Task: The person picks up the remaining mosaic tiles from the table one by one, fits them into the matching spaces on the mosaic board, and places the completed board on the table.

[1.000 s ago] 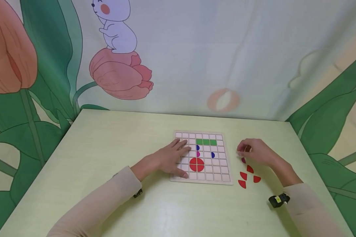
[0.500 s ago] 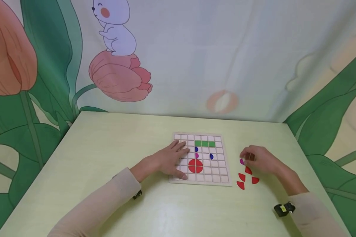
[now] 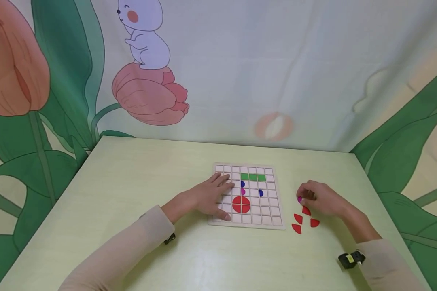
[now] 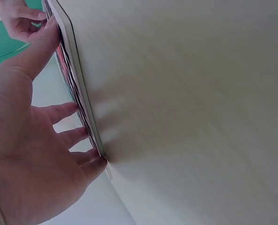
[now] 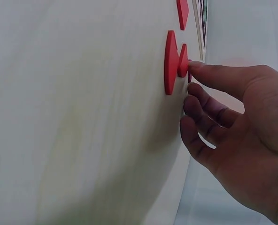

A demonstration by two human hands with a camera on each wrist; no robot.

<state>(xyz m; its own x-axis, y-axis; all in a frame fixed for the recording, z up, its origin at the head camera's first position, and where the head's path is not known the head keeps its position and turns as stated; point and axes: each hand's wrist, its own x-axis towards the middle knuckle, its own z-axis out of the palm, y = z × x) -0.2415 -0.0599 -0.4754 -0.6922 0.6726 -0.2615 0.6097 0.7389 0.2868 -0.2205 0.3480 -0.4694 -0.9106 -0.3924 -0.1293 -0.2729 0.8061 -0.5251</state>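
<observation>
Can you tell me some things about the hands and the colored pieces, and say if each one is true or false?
1. The left hand rests on the board. True.
2. Three yellow squares sit in a row there. False: they are green squares.
3. The right hand has a purple piece at its fingertips. True.
4. All the red is on the board. False: four loose red pieces lie on the table.
5. The board has a red circle made of four parts. True.
</observation>
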